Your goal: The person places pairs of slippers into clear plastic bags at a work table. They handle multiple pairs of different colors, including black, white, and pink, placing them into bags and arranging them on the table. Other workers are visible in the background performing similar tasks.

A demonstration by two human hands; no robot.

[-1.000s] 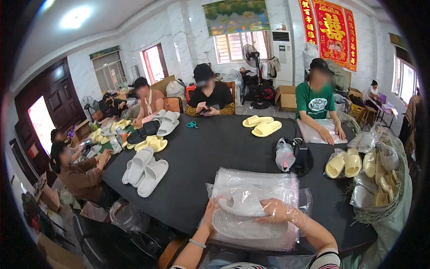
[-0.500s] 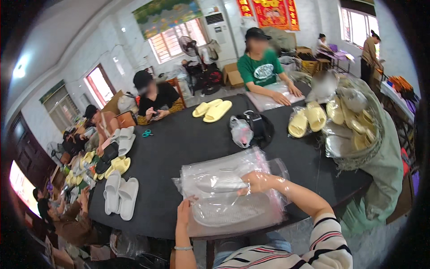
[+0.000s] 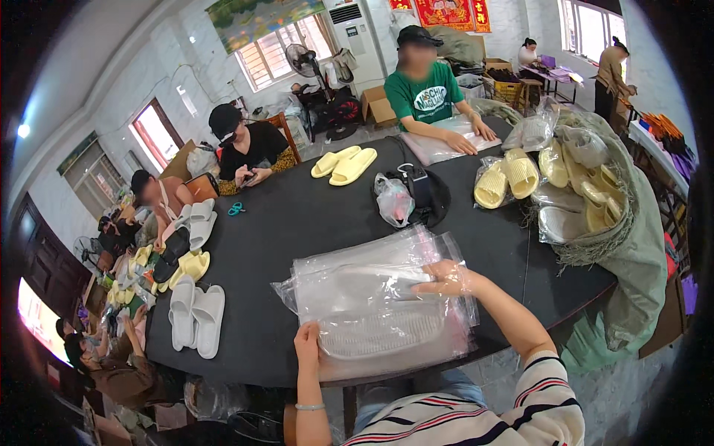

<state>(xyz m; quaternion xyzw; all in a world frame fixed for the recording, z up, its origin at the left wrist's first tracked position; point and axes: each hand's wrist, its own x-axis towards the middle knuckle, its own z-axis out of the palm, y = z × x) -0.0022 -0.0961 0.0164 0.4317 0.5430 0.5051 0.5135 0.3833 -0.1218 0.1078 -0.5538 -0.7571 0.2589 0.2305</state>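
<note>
A pair of light grey slippers lies in a clear plastic bag (image 3: 446, 327) on a stack of flat clear bags (image 3: 327, 264) at the near table edge. The nearer slipper (image 3: 383, 334) shows its ribbed sole; the farther slipper (image 3: 357, 286) is partly veiled by glare on the film. My left hand (image 3: 307, 343) is closed on the left edge of the bag, beside the nearer slipper. At the bag's right side, my right hand (image 3: 445, 279) has its fingers at the right end of the farther slipper, with film over the wrist.
The black table (image 3: 275, 260) holds grey slippers (image 3: 197, 318), yellow slippers (image 3: 343, 165), green scissors (image 3: 236, 209) and a small knotted bag (image 3: 394, 201). At right, a green sack (image 3: 639, 245) holds bagged slippers. A co-worker in green (image 3: 424, 97) handles plastic sheets across the table.
My right hand has shifted up and to the right along the bag. My left hand has moved slightly and now grips the bag's left edge. The view has tilted a little.
</note>
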